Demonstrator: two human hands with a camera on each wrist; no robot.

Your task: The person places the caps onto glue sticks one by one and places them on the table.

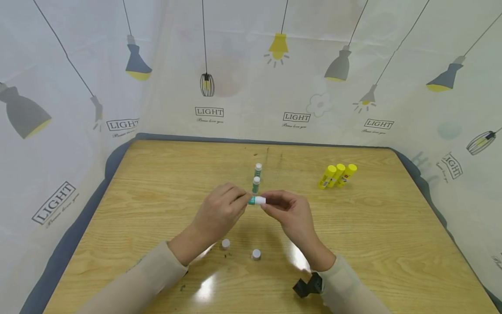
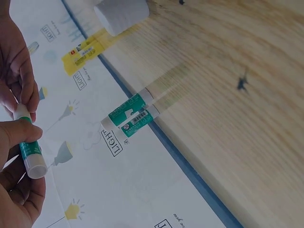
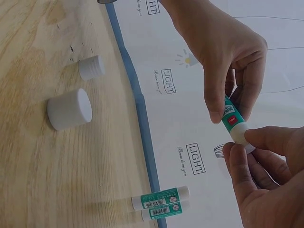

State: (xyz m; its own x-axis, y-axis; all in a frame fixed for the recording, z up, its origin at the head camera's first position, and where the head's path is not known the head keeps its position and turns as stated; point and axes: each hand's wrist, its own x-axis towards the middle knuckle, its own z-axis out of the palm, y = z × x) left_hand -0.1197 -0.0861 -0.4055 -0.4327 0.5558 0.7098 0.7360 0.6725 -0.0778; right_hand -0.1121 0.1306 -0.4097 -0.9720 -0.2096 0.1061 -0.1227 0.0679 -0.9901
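Both hands hold one green glue stick (image 1: 256,200) with white ends, lying nearly level above the table. My left hand (image 1: 219,211) grips its green body, thumb along the label, as the right wrist view shows. The white end on the other side is pinched between thumb and fingers of my right hand (image 1: 294,216). In the left wrist view the bottom of the glue stick (image 2: 35,167) points toward the camera. Just beyond the hands, two more green glue sticks (image 1: 256,186) stand upright, one behind the other. Nearer me, two loose white caps (image 1: 225,244) sit on the wood.
Three yellow tubes (image 1: 336,176) stand in a row at the right rear of the wooden table (image 1: 157,174). A black device (image 1: 308,285) is by the right sleeve. A pale cloth printed with lamps (image 1: 251,87) hangs around the back and sides.
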